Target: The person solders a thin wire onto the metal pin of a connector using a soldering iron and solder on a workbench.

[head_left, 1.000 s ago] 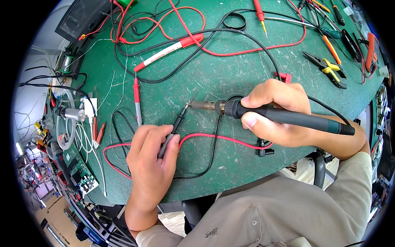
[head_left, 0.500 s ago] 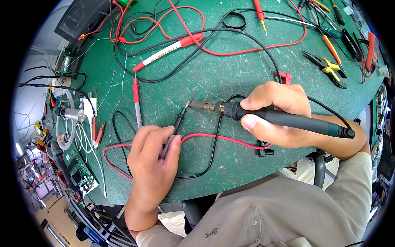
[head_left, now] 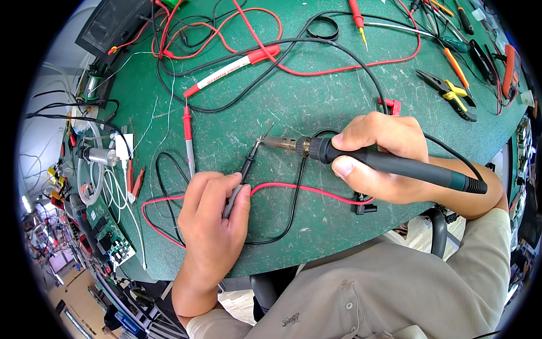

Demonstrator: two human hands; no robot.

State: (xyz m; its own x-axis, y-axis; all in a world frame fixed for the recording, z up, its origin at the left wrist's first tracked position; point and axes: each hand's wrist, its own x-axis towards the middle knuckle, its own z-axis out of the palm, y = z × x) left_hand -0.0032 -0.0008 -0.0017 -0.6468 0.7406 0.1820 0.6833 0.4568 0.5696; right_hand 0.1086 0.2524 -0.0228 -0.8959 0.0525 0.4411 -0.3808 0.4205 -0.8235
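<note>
My right hand point(head_left: 381, 158) is wrapped round the dark handle of a soldering iron point(head_left: 406, 164), whose metal barrel points left. Its tip meets the metal end of a black test probe point(head_left: 247, 165) at mid-table; whether the two actually touch is hard to tell. Between thumb and fingers, my left hand point(head_left: 212, 220) pinches the probe's grey grip, with the tip slanting up and to the right. Just beyond my left hand lies a red and grey test probe point(head_left: 188, 135). Red and black leads loop beside and under both hands.
A red-and-white marker point(head_left: 231, 70) lies across the upper left of the green mat point(head_left: 316, 226). Pliers point(head_left: 449, 95), a red probe point(head_left: 358, 17) and screwdrivers are at the upper right. White cables and a circuit board point(head_left: 113, 243) line the left edge.
My left hand and the black probe have shifted very slightly right. The soldering iron stays at the probe's metal end, almost still.
</note>
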